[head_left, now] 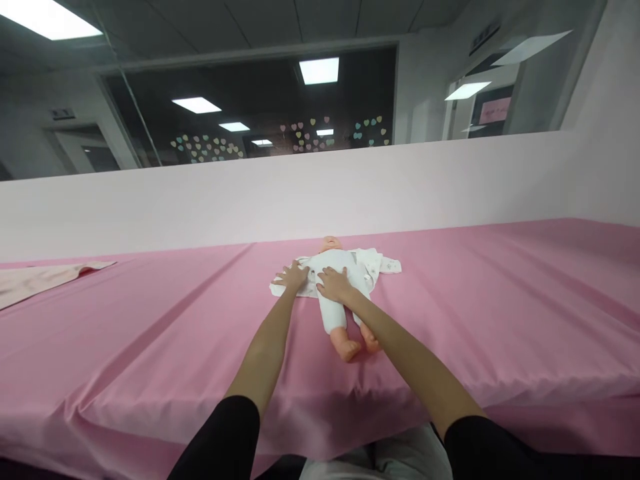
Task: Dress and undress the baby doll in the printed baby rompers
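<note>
A baby doll [332, 312] with a white cloth body lies on its back, its head away from me and its bare feet toward me. Spread out beneath it is a white baby shirt [373, 261], one sleeve reaching to the right. My left hand [294, 276] rests on the shirt's left part beside the doll, fingers spread. Across the doll's belly lies my right hand [334, 284], fingers apart and flat. Neither hand visibly grips anything. My right forearm hides part of the doll's legs.
A pink sheet [175, 347] with creases covers the wide table. At the far left lies a folded pale cloth [45, 280]. Behind the table rises a white wall [200, 207] with a large window [260, 107] above it.
</note>
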Motion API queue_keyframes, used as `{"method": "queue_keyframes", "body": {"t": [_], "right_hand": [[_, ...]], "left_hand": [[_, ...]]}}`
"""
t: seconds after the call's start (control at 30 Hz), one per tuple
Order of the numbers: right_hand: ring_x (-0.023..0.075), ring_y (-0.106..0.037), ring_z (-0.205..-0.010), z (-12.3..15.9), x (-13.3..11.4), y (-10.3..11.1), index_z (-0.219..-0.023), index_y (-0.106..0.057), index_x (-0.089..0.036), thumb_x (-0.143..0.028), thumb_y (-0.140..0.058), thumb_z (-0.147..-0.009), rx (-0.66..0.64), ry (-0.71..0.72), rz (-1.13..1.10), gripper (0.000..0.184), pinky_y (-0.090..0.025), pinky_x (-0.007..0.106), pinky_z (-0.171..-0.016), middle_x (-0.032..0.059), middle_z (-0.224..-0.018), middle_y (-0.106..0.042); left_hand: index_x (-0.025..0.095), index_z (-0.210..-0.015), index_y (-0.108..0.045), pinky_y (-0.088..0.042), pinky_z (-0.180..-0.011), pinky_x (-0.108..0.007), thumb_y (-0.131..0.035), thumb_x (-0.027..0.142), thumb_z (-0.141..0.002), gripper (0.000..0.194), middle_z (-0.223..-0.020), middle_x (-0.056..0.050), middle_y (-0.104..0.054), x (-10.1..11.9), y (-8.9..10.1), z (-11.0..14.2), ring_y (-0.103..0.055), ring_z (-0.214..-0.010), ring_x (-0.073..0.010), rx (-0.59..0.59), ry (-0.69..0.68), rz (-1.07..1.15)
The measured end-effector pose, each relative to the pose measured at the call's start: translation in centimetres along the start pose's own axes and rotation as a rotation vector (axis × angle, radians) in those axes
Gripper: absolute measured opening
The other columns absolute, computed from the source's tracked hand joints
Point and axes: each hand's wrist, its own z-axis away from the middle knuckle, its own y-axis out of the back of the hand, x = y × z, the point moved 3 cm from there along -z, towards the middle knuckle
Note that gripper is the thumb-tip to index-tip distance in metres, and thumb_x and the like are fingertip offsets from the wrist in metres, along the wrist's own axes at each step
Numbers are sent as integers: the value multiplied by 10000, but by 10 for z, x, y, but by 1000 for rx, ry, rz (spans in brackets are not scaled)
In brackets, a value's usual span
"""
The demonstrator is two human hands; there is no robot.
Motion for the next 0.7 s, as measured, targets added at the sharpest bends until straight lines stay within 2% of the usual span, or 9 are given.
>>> {"method": "queue_keyframes", "body": {"t": [0.1, 0.2, 0.33, 0.4, 0.5, 0.6, 0.7], "right_hand": [[288, -344, -1226, 3, -1, 4, -1179, -496, -185, -340, -304, -893, -56, -36, 16, 378, -218, 657, -951, 145, -1294, -463], [292, -382, -1184, 3, -6, 9, -1161, -506, -174, -322, -301, -889, -78, -53, 23, 372, -250, 651, -932, 151, -1242, -496], [304, -440, -1131, -2, -9, 12, -1186, -489, -156, -340, -366, -864, -100, -112, 49, 391, -285, 633, -920, 159, -1207, -514], [307, -495, -1067, -9, -11, 13, -1183, -493, -147, -312, -420, -836, -128, -141, 58, 391, -317, 625, -901, 161, -1161, -539], [320, -521, -1036, -22, -19, 13, -1187, -500, -140, -213, -484, -785, -157, -181, 91, 409, -326, 633, -893, 179, -1151, -537], [400, -401, -1175, -35, -35, 6, -1288, -421, -135, -183, -543, -740, -157, -229, 162, 563, -250, 705, -894, 231, -1270, -443], [458, -231, -1277, -47, -50, -9, -1346, -369, -143, -210, -604, -714, -143, -267, 230, 678, -78, 759, -920, 236, -1386, -323]], "left_hand": [[230, -981, -563, -200, -884, -682, -652, 356, -623, 390, -1280, -198, -444, -12, 11, -6, -170, -1294, -481, 14, 61, -30], [250, -1119, -519, -226, -885, -661, -667, 331, -614, 533, -1252, -215, -469, -24, 24, -7, -255, -1265, -476, 27, 92, -14], [236, -1240, -455, -283, -947, -538, -647, 249, -662, 609, -1139, -185, -573, -40, 33, -1, -451, -1159, -389, 23, 5, 60], [209, -1264, -435, -306, -963, -470, -614, 228, -707, 586, -1136, -175, -584, -47, 32, 4, -472, -1153, -349, 36, -47, 115], [172, -1273, -427, -305, -986, -439, -592, 189, -727, 571, -1148, -173, -583, -55, 30, 11, -467, -1167, -328, 63, -74, 219], [185, -1207, -496, -315, -1005, -402, -592, 123, -705, 515, -1162, -138, -587, -60, 27, 15, -466, -1178, -292, 59, -80, 365], [190, -1115, -564, -411, -934, -345, -606, 90, -682, 447, -1116, -105, -619, -64, 25, 19, -544, -1087, -244, -3, -67, 558]]}}
